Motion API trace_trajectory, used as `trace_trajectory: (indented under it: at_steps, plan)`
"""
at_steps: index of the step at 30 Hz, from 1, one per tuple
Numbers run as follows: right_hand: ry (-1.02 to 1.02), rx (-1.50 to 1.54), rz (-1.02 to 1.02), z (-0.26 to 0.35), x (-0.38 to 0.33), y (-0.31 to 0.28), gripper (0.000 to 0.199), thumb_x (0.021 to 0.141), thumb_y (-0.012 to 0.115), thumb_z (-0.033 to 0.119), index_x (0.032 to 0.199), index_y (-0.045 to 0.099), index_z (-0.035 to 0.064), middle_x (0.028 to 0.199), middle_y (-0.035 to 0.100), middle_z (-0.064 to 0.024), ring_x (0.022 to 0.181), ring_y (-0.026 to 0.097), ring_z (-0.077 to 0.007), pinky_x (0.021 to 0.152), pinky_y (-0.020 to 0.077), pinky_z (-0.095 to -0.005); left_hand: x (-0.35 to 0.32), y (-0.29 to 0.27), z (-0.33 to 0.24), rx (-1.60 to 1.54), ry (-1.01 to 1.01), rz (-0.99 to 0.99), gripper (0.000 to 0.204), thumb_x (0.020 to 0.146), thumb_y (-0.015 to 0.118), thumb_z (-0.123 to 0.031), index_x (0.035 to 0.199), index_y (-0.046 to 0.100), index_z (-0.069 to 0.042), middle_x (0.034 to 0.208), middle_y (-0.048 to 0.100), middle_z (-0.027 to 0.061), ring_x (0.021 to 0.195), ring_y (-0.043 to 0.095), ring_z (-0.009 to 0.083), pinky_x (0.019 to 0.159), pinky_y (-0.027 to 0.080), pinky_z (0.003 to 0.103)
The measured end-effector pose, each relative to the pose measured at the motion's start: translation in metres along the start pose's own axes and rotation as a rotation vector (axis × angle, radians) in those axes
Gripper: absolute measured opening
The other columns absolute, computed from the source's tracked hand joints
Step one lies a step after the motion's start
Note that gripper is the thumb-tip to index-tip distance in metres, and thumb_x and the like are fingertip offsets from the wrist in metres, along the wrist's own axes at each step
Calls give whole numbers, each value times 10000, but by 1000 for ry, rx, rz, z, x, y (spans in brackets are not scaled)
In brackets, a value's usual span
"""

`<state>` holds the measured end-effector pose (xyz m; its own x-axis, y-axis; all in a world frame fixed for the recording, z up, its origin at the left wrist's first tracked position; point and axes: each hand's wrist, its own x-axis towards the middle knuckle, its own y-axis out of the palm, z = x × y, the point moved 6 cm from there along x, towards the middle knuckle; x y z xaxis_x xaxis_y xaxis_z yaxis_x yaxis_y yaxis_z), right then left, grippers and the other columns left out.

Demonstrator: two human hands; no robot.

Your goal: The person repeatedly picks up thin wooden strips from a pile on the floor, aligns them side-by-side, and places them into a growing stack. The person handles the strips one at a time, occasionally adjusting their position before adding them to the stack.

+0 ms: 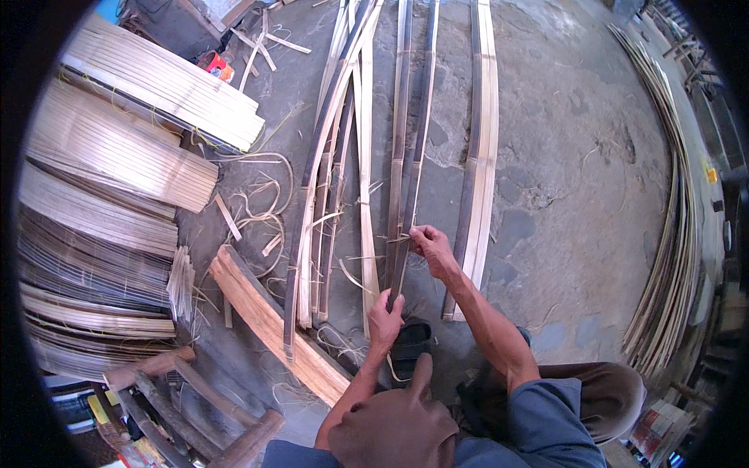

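Observation:
Long bamboo strips with dark skin and pale inner sides lie lengthwise on the floor before me. My left hand [384, 320] is closed round the near end of a dark bamboo strip [401, 269], just past a black sandal [412, 341]. Farther up the same strip, my right hand [431, 248] pinches at its right edge. A thin pale strip [398, 239] crosses the dark bamboo there and reaches those fingertips; its end is hidden by them. Another dark bamboo strip [396, 148] lies close alongside on the left.
To the right lies a wide bamboo strip [481, 156]; a crossed group of strips [320, 179] lies left. Stacked slats [117, 156] fill the left side. A thick split bamboo piece [269, 320] and wooden frame [211, 405] sit near left. A slat bundle [675, 210] runs along the right.

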<state>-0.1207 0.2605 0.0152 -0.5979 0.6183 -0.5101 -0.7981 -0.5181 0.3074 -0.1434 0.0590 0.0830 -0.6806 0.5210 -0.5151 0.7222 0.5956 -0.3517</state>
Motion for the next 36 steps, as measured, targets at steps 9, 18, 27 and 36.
trace_trajectory:
  at_steps: [9, 18, 27, 36]
  plan:
    - [-172, -325, -177, 6, 3, -2, 261, 964, 610, 290, 934, 601, 32, 774, 566, 5, 693, 510, -79, 634, 455, -263, -2, -6, -10, 110, 236, -204, 252, 937, 615, -221, 1018, 642, 16, 622, 563, 16, 516, 515, 90, 476, 411, 288]
    - [-96, -113, 110, 22, 6, 14, 352, 1021, 483, 360, 902, 591, 46, 785, 526, 20, 691, 458, -88, 635, 403, -263, -5, -9, -19, 89, 150, -132, 279, 941, 612, -240, 1087, 642, -4, 677, 578, 101, 603, 533, 156, 591, 461, 353]
    - [-386, -5, -86, 29, -21, 20, 359, 1041, 434, 400, 888, 561, 101, 793, 518, 37, 692, 443, -61, 641, 413, -234, 9, -3, -17, -123, 24, -53, 247, 939, 624, -231, 1058, 649, -16, 656, 544, -28, 522, 471, 60, 472, 386, 251]
    - [-20, -22, 189, 30, -21, 10, 325, 981, 582, 324, 1125, 545, 35, 832, 575, -31, 712, 531, -91, 627, 477, -255, 15, -5, -13, -199, -31, -59, 246, 952, 604, -242, 1023, 654, -12, 625, 563, -2, 505, 510, 65, 433, 390, 240]
